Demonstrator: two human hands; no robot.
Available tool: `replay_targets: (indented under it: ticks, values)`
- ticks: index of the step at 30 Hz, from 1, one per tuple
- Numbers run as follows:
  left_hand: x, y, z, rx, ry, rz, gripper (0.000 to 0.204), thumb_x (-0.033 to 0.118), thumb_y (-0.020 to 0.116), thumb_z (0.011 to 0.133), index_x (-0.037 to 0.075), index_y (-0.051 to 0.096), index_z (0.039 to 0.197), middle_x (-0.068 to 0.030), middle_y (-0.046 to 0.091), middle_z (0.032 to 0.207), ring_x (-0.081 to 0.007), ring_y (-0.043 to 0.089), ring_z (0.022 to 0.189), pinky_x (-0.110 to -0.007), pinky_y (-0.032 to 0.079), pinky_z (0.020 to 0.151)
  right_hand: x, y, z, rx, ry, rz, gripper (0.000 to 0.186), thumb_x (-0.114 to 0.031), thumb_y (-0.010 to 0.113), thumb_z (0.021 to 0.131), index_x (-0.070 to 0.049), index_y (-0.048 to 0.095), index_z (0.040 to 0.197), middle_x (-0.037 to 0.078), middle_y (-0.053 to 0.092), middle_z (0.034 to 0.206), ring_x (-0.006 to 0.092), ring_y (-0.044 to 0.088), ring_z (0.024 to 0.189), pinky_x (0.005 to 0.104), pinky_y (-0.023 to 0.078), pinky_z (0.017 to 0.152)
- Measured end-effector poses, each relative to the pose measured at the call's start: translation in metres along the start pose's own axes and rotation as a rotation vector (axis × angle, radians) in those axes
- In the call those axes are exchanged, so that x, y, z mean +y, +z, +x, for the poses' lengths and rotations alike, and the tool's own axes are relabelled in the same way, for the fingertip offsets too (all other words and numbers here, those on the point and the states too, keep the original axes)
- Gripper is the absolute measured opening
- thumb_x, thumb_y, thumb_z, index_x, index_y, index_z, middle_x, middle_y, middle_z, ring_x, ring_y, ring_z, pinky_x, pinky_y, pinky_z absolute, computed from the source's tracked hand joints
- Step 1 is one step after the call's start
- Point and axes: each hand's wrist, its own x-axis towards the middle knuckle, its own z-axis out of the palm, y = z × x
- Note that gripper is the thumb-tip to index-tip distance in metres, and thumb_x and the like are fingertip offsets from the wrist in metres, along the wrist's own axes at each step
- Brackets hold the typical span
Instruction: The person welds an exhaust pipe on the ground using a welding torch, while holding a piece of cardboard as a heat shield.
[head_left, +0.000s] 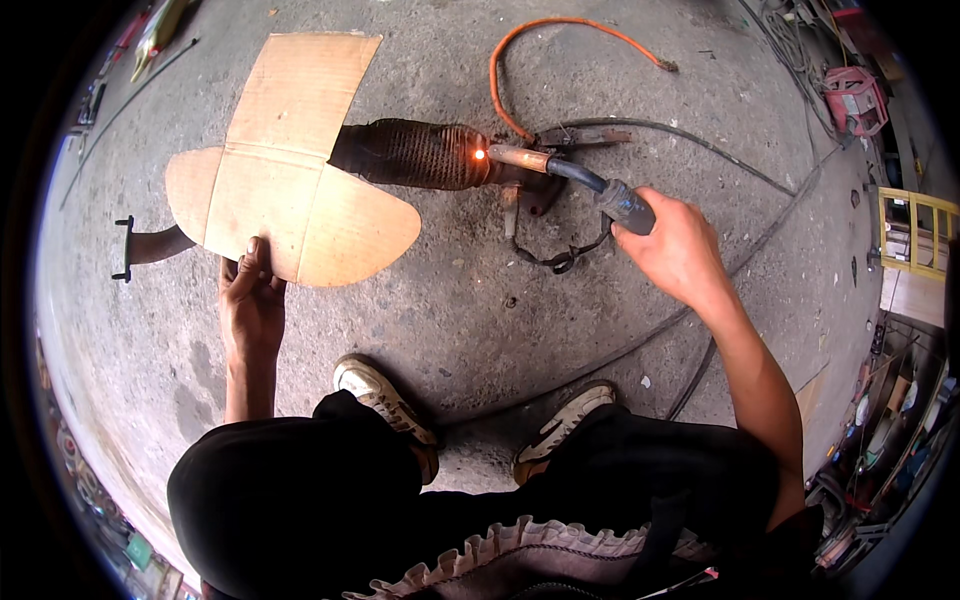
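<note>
My right hand (680, 250) grips the welding torch (560, 170); my left hand (250, 300) pinches cardboard (290, 170) hiding part of the exhaust pipe (420, 155).

An orange cable (520, 60) lies on the concrete floor (420, 320).
</note>
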Motion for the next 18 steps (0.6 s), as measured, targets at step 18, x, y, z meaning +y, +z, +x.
replay_targets:
  ticks: [18]
  values:
    - [0.012, -0.016, 0.019, 0.097, 0.069, 0.025, 0.05, 0.008, 0.055, 0.096, 0.003, 0.036, 0.143, -0.0129, 0.053, 0.131, -0.0233, 0.052, 0.124, -0.042, 0.046, 0.104, 0.016, 0.004, 0.01, 0.004, 0.054, 0.071, 0.036, -0.029, 0.071, 0.081, -0.008, 0.066, 0.111, 0.015, 0.07, 0.084, 0.0353, 0.068, 0.084, 0.0434, 0.052, 0.078]
